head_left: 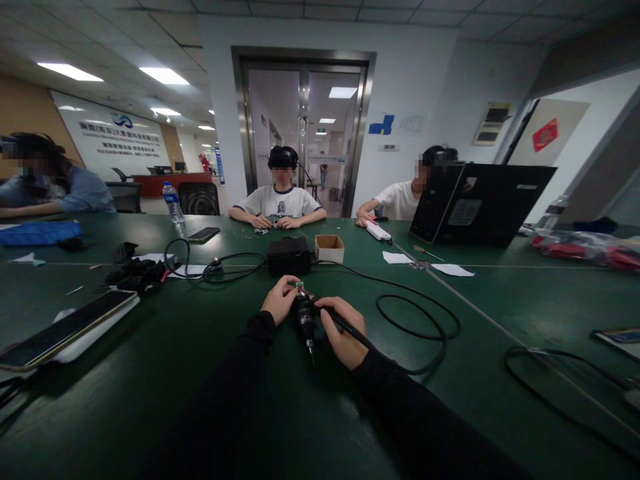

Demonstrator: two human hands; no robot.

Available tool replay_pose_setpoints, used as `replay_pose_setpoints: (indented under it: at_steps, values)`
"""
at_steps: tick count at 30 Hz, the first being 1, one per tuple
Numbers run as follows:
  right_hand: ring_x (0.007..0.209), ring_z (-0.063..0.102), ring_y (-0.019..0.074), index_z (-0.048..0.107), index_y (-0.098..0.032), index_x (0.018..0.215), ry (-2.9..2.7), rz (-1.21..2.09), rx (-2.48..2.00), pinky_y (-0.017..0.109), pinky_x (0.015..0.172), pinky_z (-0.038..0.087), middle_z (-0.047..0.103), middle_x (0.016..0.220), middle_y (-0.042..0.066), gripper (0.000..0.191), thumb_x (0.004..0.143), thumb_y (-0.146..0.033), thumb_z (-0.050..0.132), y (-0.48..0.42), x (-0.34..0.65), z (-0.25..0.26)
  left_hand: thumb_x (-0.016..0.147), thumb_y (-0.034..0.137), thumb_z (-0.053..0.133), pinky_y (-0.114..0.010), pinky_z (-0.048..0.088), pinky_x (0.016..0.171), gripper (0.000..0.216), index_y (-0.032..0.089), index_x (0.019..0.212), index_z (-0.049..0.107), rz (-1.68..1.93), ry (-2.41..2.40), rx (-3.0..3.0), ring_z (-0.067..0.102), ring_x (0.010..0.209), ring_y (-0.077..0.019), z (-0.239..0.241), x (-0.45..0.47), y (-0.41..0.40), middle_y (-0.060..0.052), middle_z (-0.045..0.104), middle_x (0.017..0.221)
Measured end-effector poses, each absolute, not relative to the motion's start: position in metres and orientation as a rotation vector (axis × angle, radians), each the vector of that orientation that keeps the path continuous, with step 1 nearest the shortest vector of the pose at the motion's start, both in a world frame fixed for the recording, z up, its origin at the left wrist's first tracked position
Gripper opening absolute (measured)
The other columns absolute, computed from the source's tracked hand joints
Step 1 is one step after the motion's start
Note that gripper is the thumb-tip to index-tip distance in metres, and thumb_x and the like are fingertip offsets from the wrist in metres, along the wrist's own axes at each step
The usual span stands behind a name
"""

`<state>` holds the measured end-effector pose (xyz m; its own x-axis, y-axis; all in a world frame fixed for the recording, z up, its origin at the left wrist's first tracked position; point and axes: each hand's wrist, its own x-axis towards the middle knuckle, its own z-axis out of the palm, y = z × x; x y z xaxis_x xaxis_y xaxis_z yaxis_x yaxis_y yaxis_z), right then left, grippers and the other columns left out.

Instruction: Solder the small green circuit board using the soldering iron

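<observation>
Between the thumb and fingers of my left hand (280,301) is a small green circuit board (299,286). It sits at the far end of a black handheld tool (305,319) whose thin metal tip points back toward me. My right hand (346,330) is closed like a pen grip around a black corded soldering iron (345,323). Its front end reaches toward the board; the exact tip is too small to make out. From its rear a black cable (435,363) loops away to the right.
Ahead are a black box (289,256) and an open cardboard box (329,249). A phone (70,327) and a tangle of black parts (143,272) lie left. A screwdriver (429,253), paper scraps and a black computer case (480,203) are right. Several people sit around the green table (240,427).
</observation>
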<state>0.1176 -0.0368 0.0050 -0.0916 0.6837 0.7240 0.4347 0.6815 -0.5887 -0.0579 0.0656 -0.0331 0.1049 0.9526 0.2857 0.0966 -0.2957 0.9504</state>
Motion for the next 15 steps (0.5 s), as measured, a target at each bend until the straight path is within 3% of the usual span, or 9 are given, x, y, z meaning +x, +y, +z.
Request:
replay_pose_setpoints:
  at_steps: [15]
  values:
    - [0.086, 0.066, 0.0195, 0.066, -0.021, 0.091, -1.657, 0.260, -0.942, 0.031, 0.079, 0.052, 0.070, 0.091, 0.005, 0.015, 0.087, -0.017, 0.052, -0.0327, 0.1194, -0.0003, 0.080, 0.023, 0.056, -0.034, 0.048, 0.091, 0.020, 0.021, 0.100, 0.056, 1.308, 1.083, 1.572, 0.068, 0.087, -0.0184, -0.0366, -0.0579, 0.0661, -0.003, 0.073, 0.088]
